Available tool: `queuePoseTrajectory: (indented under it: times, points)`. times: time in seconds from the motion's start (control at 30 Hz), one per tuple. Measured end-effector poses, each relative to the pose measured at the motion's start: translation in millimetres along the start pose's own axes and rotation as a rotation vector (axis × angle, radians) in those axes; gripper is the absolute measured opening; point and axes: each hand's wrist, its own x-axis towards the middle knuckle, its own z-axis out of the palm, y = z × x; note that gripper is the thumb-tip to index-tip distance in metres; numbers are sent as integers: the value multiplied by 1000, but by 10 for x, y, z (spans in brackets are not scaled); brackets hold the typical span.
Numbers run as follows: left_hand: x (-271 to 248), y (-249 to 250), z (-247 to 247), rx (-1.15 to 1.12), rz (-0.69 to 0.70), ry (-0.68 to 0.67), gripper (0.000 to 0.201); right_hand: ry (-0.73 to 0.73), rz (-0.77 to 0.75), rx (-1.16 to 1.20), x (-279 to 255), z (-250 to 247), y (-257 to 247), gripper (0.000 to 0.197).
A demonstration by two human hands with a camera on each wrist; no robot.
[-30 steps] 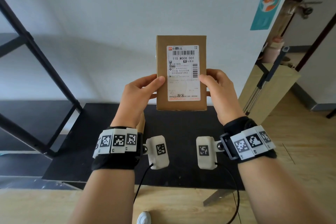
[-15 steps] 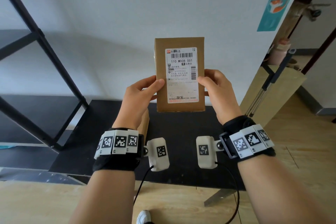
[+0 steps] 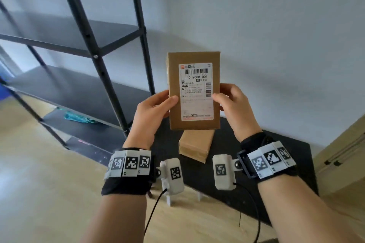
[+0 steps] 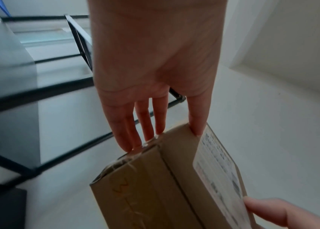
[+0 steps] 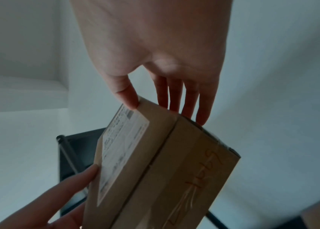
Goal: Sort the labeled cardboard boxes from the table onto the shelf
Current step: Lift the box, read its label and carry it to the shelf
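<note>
I hold a brown cardboard box (image 3: pixel 194 90) upright in front of me, its white shipping label (image 3: pixel 196 92) facing me. My left hand (image 3: pixel 152 108) pinches its left edge, thumb on the front and fingers behind. My right hand (image 3: pixel 233 102) pinches the right edge the same way. The left wrist view shows the box (image 4: pixel 155 186) with my fingers (image 4: pixel 145 124) on its back. In the right wrist view the box (image 5: pixel 164 162) has orange writing on its side. A second brown box (image 3: pixel 195 146) lies on the black table (image 3: pixel 256 154) below. The black metal shelf (image 3: pixel 75 87) stands to the left.
A teal object (image 3: pixel 79 118) lies on the shelf's lowest board. A light wooden cabinet (image 3: pixel 343 156) stands at the right edge. Pale wooden floor (image 3: pixel 39 173) spreads in front of the shelf. A white wall is behind the table.
The view has swung left, so the shelf now fills the left side. The box stays held in both hands, and the second box on the table has come into sight.
</note>
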Motion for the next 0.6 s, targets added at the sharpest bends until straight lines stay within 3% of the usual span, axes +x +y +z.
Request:
queuePoseTrajectory:
  times: [0.37,0.6]
  points:
    - [-544,-123,-2215,-25,-62,264,25,-278,26,45,-495,2176,-441,26]
    - [-875,-285,-3424,1,-89,421,46,-401,12,30,-874,3432,-667,26]
